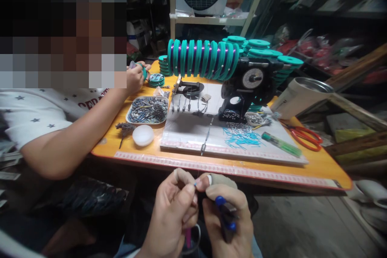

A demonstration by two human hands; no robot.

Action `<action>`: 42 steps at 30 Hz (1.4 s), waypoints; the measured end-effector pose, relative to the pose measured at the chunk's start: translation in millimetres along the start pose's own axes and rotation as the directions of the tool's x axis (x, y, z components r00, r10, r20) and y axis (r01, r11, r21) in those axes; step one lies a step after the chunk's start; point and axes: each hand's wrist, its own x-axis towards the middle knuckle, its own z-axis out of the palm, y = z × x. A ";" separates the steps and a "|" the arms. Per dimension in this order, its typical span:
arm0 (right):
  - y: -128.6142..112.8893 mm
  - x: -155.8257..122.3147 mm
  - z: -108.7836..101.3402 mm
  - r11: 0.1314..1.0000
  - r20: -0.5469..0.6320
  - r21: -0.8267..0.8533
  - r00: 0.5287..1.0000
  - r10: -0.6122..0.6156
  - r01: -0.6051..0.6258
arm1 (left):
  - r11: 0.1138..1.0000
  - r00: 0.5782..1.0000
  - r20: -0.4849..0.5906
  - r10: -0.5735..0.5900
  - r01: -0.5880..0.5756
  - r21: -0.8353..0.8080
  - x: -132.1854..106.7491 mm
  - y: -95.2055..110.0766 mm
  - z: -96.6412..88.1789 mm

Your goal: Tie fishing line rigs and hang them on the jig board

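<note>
In front of the table's near edge, my left hand point(175, 209) is closed, its thumb and index finger pinching a tiny blue piece point(195, 184). My right hand point(238, 213) meets it there, with fingertips touching or almost touching the same piece. Wrapped coverings show on some right fingers. Held within the curled right fingers is a small hand tool with blue ends point(220, 200); its exact kind is hidden. A pink strip point(188, 238) shows below my left hand, partly covered.
On the orange table point(145, 154) stand a white board point(193, 129), a black stand with a dial point(254, 78), a row of teal spools point(202, 59), a tray of small parts point(146, 123) and red-handled scissors point(305, 139). A co-worker's arm point(81, 137) reaches in from the left.
</note>
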 end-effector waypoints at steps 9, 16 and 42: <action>1.0 -3.8 5.9 0.999 -0.048 -0.006 0.998 -0.036 0.035 | 1.000 1.000 0.024 0.006 -0.005 -0.028 -1.0 -8.5 -1.2; 1.8 -3.2 2.4 0.994 -0.042 -0.085 0.996 -0.073 0.069 | 1.000 1.000 -0.011 -0.004 0.004 -0.004 -0.6 -7.8 0.4; -6.1 2.3 8.9 0.992 -0.109 -0.115 0.992 -0.066 0.054 | 0.996 0.986 -0.155 -0.058 0.067 0.053 -12.6 5.8 24.8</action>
